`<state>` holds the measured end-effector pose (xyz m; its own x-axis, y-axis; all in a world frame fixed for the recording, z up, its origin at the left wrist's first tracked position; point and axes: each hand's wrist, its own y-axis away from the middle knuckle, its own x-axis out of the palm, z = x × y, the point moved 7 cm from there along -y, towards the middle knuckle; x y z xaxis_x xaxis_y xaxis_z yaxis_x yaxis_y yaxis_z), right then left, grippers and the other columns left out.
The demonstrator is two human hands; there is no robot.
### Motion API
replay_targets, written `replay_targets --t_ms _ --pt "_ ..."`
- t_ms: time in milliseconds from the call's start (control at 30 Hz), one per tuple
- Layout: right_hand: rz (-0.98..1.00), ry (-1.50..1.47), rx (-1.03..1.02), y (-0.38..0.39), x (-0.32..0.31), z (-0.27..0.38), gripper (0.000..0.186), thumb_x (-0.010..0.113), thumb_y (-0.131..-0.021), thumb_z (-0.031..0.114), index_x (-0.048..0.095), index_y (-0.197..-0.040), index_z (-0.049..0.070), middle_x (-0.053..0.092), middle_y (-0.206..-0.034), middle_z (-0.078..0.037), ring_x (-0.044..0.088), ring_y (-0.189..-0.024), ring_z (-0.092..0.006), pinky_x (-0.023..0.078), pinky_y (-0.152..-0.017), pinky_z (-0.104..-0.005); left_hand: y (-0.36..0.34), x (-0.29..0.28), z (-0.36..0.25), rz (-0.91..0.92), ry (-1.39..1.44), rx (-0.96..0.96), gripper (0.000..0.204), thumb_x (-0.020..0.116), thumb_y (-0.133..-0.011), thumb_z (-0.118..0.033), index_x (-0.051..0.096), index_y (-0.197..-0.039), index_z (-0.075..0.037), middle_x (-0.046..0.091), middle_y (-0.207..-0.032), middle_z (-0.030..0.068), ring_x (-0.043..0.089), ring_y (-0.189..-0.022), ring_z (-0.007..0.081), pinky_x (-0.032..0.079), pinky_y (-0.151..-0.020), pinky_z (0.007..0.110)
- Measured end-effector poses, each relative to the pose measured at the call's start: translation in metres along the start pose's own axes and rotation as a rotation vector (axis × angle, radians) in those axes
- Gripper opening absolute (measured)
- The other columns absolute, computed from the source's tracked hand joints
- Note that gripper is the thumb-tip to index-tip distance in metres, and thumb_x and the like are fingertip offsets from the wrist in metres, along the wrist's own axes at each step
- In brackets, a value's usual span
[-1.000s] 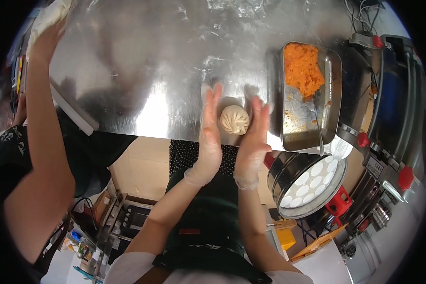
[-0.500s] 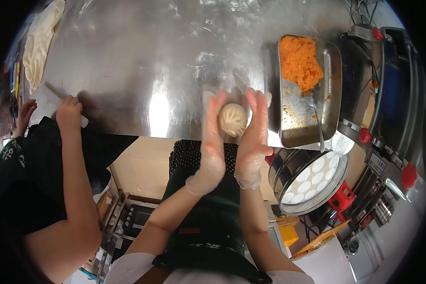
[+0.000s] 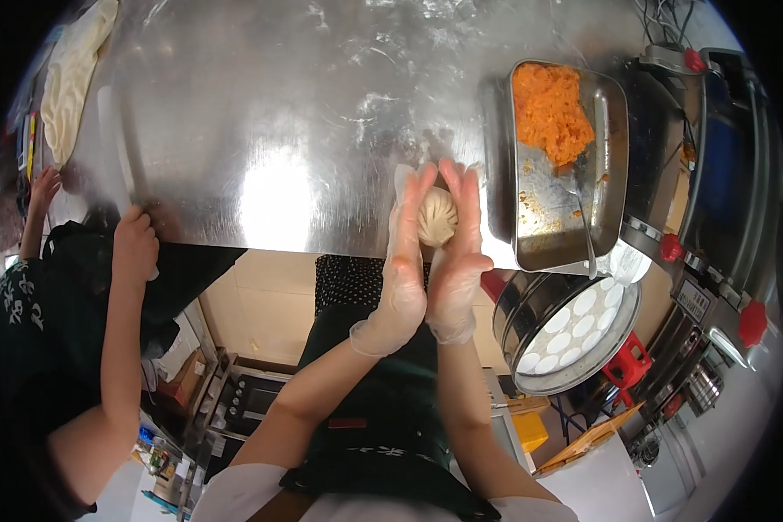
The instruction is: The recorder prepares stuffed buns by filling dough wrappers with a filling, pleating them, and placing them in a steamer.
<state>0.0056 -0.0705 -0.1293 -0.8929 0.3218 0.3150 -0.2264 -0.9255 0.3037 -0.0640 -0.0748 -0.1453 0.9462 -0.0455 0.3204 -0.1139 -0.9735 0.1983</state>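
Note:
A pale, round bun [image 3: 438,219] with pleats gathered on its top is at the near edge of the steel table. Both my hands wear clear plastic gloves. With fingers stretched forward, my left hand [image 3: 406,274] presses along the bun's left side, and my right hand [image 3: 455,278] lies against its right side, so the bun is cupped between the two palms. To the right of my hands stands a steel tray [image 3: 613,165] with a mound of orange filling [image 3: 552,115] and a spoon [image 3: 586,228] inside.
Below the tray is a round steamer [image 3: 518,352] with several white paper rounds [image 3: 558,342]. At the left, a co-worker's hand [image 3: 137,244] is on a blurred, pale rod [image 3: 116,143], near a dough sheet [image 3: 71,78]. Machinery with red knobs [image 3: 751,324] lines the right.
My hands have closed in on the bun and shifted slightly right with it. The co-worker's near arm has moved, and their other hand has reached up to the dough sheet.

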Motion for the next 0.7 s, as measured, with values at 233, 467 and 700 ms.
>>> replay_targets --t_ms 233,467,700 --pt "0.125 0.348 -0.284 0.002 -0.011 -0.008 0.108 0.021 -0.082 0.083 0.015 -0.153 0.003 0.024 -0.156 -0.021 0.022 -0.145 -0.0320 0.016 -0.118 -0.0435 -0.006 0.002 0.000 0.013 0.011 0.040 0.098 0.017 -0.089 -0.078 0.009 -0.154 -0.005 0.014 -0.159 0.0210 0.009 -0.148 0.0328 0.004 -0.119 0.044" --pt "-0.032 0.289 -0.111 0.003 -0.008 -0.001 0.108 0.020 -0.082 0.084 0.015 -0.153 0.002 0.022 -0.157 -0.019 0.021 -0.145 -0.0314 0.017 -0.118 -0.0441 -0.008 0.005 -0.008 -0.029 -0.028 0.010 0.103 0.019 -0.086 -0.081 0.008 -0.155 -0.005 0.013 -0.159 0.0207 0.009 -0.148 0.0319 0.005 -0.119 0.044" --pt "-0.107 0.434 -0.179 0.004 -0.011 0.007 0.105 0.019 -0.085 0.081 0.016 -0.152 0.000 0.024 -0.157 -0.017 0.022 -0.145 -0.0306 0.017 -0.118 -0.0426 -0.007 -0.006 -0.006 -0.150 0.041 -0.024 0.106 0.019 -0.085 -0.082 0.009 -0.154 -0.002 0.016 -0.158 0.0192 0.010 -0.148 0.0309 0.006 -0.119 0.042"
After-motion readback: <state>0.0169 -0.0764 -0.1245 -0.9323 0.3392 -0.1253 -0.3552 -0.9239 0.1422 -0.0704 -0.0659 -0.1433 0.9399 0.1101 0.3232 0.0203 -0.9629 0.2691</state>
